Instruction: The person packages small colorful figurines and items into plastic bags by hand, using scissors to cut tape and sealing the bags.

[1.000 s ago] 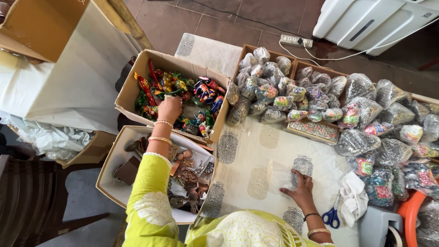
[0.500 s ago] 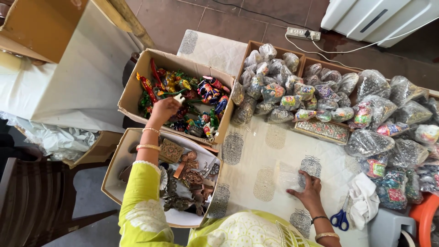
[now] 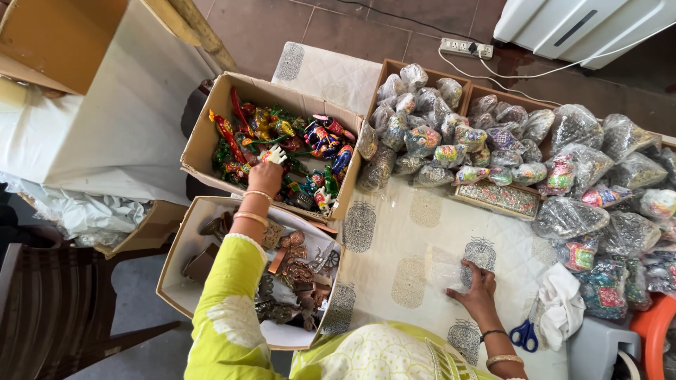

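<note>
My left hand (image 3: 266,174) reaches into a cardboard box (image 3: 204,134) full of small colourful painted figures and is closed on one small white and green figure (image 3: 274,155). My right hand (image 3: 477,288) lies flat on an empty clear plastic bag (image 3: 451,273) on the white printed tablecloth (image 3: 394,232). A yellow-green sleeve covers my left arm, with bangles at the wrist.
A second box (image 3: 184,267) near me holds brown metal figures. Trays (image 3: 386,76) on the right hold several filled clear bags (image 3: 563,218). Blue scissors (image 3: 524,333) and a white cloth (image 3: 562,304) lie right of my right hand. A brown chair (image 3: 56,295) stands at the left.
My left hand has moved from the near box of brown figures up into the box of colourful figures and taken hold of one. My right hand stays on the plastic bag.
</note>
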